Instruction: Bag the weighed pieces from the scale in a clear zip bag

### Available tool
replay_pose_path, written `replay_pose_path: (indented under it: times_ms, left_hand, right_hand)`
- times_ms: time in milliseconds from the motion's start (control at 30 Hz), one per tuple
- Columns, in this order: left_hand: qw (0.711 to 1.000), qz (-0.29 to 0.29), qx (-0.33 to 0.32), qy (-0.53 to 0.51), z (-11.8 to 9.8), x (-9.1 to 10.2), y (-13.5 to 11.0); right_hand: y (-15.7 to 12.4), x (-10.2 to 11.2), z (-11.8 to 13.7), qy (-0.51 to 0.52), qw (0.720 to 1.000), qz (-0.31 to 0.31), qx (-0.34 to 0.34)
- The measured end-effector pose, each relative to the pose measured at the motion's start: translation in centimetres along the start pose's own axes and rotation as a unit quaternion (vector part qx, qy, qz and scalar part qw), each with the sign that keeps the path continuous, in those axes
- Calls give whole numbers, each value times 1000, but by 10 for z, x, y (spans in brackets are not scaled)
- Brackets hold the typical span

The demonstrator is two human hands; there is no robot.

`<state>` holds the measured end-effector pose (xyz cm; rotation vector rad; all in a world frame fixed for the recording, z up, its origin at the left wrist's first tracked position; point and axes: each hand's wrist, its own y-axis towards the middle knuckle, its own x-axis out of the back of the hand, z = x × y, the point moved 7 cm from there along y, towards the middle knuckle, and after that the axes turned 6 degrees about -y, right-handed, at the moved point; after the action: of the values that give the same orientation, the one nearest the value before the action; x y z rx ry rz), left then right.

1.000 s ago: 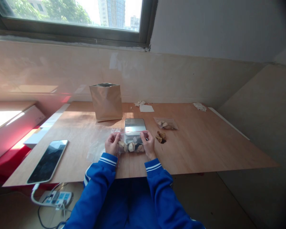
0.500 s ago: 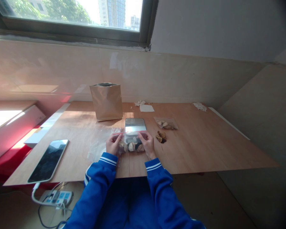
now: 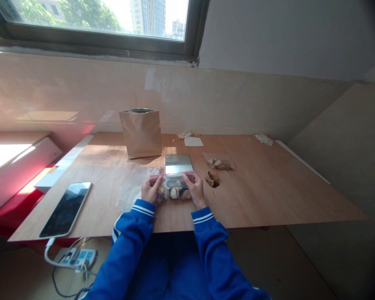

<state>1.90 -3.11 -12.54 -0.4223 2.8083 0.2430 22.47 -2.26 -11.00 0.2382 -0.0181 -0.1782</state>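
Compared with a second earlier, the fingertips had crept inward along the red seal of the clear zip bag. They had started near its ends and now stood closer to the middle, leaving a narrower gap between the two hands. The bag itself had barely shifted, and the contents looked much the same.

The bag lay flat on the plywood worktop, close to the person's body and roughly centred. Its long axis ran left to right across the person, with the red seal along the far edge, and that edge overlapped the front of a flat silver-topped slab. Inside were pale, rounded chunks mixed with darker pieces, bunched along the bottom; what they were was hard to tell.

The left hand and the right hand both had hold of the bag, fingers closed onto the seal from above, neither one spread open. Blue sleeves with white stripes came in from below.

Just right of the hands lay loose brown pieces, with a small clear bag of similar chunks beyond them. Farther off stood a kraft pouch with a silver lining — upright, mouth open. A smartphone lay to the left.
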Motion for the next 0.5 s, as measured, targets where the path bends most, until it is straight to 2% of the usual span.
replay_pose_path:
  times_ms: [167,333,500]
  left_hand:
    - [1000,12,10,0,0,-2,1]
    - [1000,-15,8,-26,-2,-1,2]
    - [999,-14,21,-28,1,1,2]
  right_hand:
    - [0,0,1,-6,1000,2,4]
    - [-1,1,1,-8,1000,2,5]
    - [0,3,-3,-3,1000,-6,6]
